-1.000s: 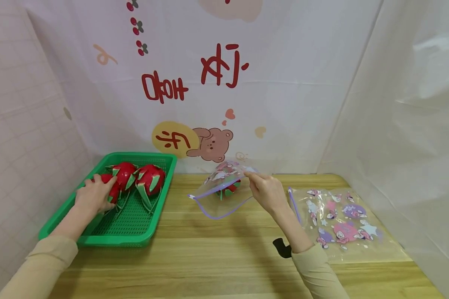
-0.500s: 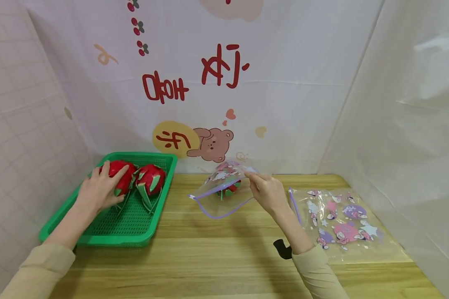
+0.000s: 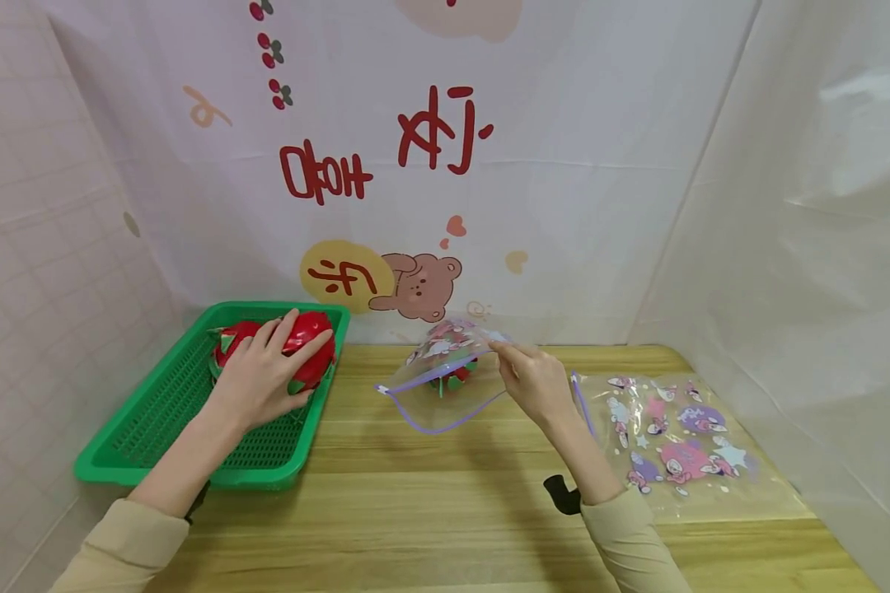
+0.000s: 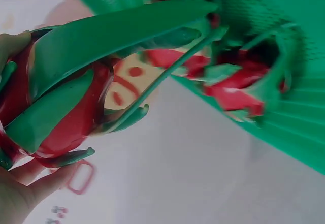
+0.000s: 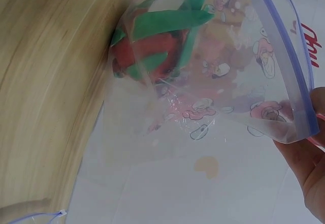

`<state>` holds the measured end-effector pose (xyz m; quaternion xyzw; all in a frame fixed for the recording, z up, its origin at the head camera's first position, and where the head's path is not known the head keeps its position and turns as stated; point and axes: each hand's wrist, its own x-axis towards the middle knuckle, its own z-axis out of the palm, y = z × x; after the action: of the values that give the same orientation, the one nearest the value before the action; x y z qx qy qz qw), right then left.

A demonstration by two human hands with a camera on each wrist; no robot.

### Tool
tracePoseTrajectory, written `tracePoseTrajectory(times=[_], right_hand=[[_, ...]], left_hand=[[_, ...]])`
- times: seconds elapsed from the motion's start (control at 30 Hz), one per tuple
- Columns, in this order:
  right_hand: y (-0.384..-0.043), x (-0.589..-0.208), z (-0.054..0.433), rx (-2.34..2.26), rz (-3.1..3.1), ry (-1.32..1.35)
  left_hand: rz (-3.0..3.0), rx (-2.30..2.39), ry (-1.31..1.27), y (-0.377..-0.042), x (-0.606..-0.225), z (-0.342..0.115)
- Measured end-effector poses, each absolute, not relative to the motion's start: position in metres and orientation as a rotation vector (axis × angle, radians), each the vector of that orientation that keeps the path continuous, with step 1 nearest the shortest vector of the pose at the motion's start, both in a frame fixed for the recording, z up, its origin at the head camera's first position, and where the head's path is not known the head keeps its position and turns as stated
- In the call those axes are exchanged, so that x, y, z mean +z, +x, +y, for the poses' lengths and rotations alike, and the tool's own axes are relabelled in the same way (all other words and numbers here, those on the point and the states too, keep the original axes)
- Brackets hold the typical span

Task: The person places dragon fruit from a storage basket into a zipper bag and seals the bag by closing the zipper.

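Observation:
My left hand (image 3: 259, 375) grips a red dragon fruit (image 3: 313, 350) with green leaf scales above the right side of the green basket (image 3: 289, 475). In the left wrist view, fingers wrap the held dragon fruit's (image 4: 61, 109) round end, its long leaves pointing at the basket. Two more dragon fruits lie in the basket; one (image 3: 239, 336) shows behind my hand. My right hand (image 3: 536, 383) pinches the purple zip edge of a clear printed bag (image 3: 433, 408), holding its mouth raised. Inside that bag rests another dragon fruit (image 5: 152, 51).
A second printed zip bag (image 3: 682, 449) lies flat on the wooden table (image 3: 415, 527) to the right. White sheets hang at the back and on both sides, close to the table's edges. A black piece (image 3: 561, 494) shows beside my right wrist.
My left hand has lifted a dragon fruit from the basket's left part and carried it to the right, over the others. The right hand keeps its pinch on the bag, nearly still.

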<state>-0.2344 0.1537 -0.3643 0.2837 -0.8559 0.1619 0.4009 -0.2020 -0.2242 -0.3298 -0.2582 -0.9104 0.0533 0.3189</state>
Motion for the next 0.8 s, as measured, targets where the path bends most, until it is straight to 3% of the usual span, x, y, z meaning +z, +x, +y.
tracePoseTrajectory(times=[0.8], right_hand=[[-0.234,-0.364,0.152,0.426,-2.164,0.687]], left_hand=[[-2.117,0.192,-0.995,-0.168,-0.326,-0.117]])
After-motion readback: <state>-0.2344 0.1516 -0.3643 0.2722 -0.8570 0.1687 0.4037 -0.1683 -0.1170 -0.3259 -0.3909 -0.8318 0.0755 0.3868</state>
